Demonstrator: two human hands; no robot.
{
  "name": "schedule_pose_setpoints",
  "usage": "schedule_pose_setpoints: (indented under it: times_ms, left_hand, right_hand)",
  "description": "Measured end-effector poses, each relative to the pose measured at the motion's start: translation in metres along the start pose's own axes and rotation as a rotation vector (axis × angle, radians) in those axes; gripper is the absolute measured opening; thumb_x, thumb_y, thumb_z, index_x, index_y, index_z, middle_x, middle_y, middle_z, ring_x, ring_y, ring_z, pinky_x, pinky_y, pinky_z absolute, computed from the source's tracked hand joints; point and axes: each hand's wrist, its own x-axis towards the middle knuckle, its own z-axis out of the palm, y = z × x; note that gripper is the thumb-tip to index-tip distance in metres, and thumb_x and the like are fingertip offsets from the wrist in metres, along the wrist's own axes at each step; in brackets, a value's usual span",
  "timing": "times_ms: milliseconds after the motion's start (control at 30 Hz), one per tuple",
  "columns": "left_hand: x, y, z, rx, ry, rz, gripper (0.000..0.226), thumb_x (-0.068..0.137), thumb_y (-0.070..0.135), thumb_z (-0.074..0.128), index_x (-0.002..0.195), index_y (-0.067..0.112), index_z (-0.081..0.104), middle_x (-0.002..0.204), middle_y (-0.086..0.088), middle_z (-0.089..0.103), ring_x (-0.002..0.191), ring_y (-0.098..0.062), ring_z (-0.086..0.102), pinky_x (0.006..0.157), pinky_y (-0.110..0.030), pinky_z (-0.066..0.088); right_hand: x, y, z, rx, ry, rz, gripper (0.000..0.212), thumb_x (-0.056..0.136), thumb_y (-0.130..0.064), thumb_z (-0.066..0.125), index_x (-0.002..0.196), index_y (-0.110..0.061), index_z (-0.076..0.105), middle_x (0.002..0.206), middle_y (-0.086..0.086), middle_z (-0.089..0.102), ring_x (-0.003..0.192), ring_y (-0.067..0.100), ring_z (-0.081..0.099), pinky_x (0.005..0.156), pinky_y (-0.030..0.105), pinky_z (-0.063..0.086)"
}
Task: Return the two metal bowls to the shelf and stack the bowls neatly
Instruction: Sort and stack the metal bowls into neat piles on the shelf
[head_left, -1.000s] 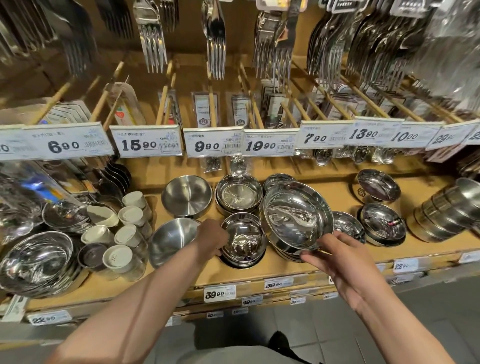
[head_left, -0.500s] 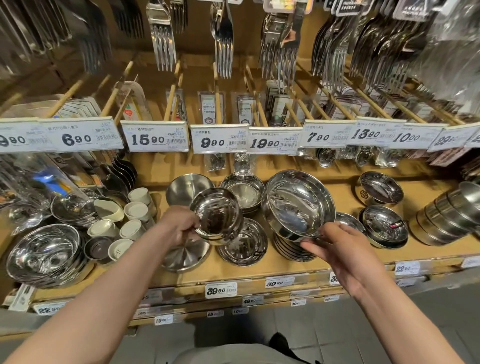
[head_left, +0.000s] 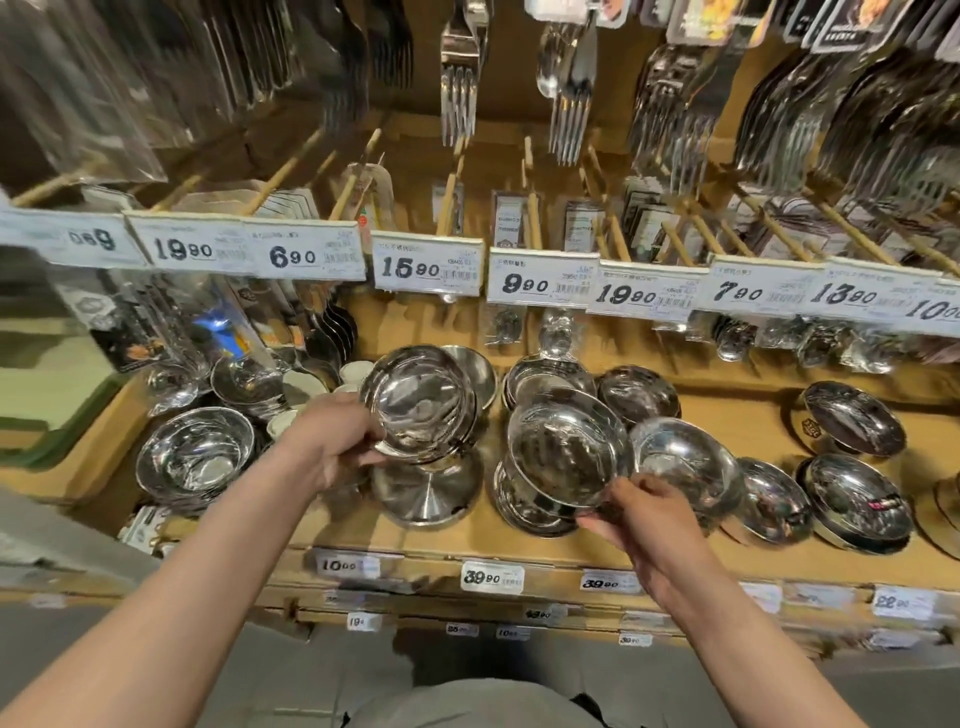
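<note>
Two metal bowls are being held above a wooden shelf (head_left: 675, 556) of steel tableware. The left bowl (head_left: 418, 402), tilted toward the camera, is sitting in the left hand (head_left: 332, 441), whose fingers are curling around its near rim, above an upturned bowl (head_left: 426, 491). The right bowl (head_left: 569, 449) is being pinched at its near edge by the right hand (head_left: 641, 512), over a stack of bowls (head_left: 524, 506). White price tags (head_left: 426, 267) are hanging along a rail above, with packaged forks (head_left: 460, 98) dangling higher up.
</note>
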Motion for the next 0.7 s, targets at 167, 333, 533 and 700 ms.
schedule_pose_setpoints:
  times_ms: [167, 333, 533, 700]
  left_hand:
    - [-0.022, 0.002, -0.024, -0.033, -0.016, 0.02, 0.025, 0.082, -0.023, 0.054, 0.077, 0.0, 0.06, 0.06, -0.014, 0.067, 0.043, -0.018, 0.065, 0.036, -0.024, 0.052]
    - [-0.037, 0.002, -0.048, -0.125, 0.015, 0.034, 0.031, 0.084, -0.025, 0.051, 0.074, 0.004, 0.059, 0.076, -0.02, 0.065, 0.06, -0.027, 0.063, 0.043, -0.025, 0.055]
    - [-0.053, -0.002, -0.075, -0.12, 0.075, 0.028, 0.03, 0.085, -0.024, 0.05, 0.076, 0.003, 0.056, 0.075, -0.021, 0.066, 0.051, -0.021, 0.061, 0.035, -0.02, 0.049]
    - [-0.058, -0.009, -0.089, -0.06, 0.146, 0.02, 0.036, 0.084, -0.022, 0.054, 0.068, 0.009, 0.046, 0.062, -0.013, 0.048, 0.043, -0.016, 0.04, 0.035, -0.021, 0.026]
  right_hand:
    - [0.024, 0.019, 0.028, -0.171, -0.043, 0.007, 0.011, 0.095, 0.003, 0.059, 0.105, 0.007, 0.063, 0.097, 0.025, 0.074, 0.068, 0.029, 0.075, 0.049, 0.028, 0.061]
    - [0.04, 0.027, 0.072, -0.377, -0.131, -0.005, 0.006, 0.094, 0.001, 0.061, 0.099, 0.001, 0.065, 0.1, 0.024, 0.075, 0.078, 0.039, 0.076, 0.056, 0.035, 0.064]
    - [0.056, 0.049, 0.113, -0.528, -0.146, -0.056, 0.005, 0.095, -0.008, 0.066, 0.095, -0.004, 0.067, 0.088, 0.011, 0.074, 0.065, 0.023, 0.074, 0.072, 0.043, 0.065]
    - [0.069, 0.069, 0.117, -0.613, -0.113, -0.073, 0.013, 0.092, -0.017, 0.072, 0.083, -0.015, 0.063, 0.086, 0.009, 0.074, 0.068, 0.024, 0.075, 0.07, 0.044, 0.065]
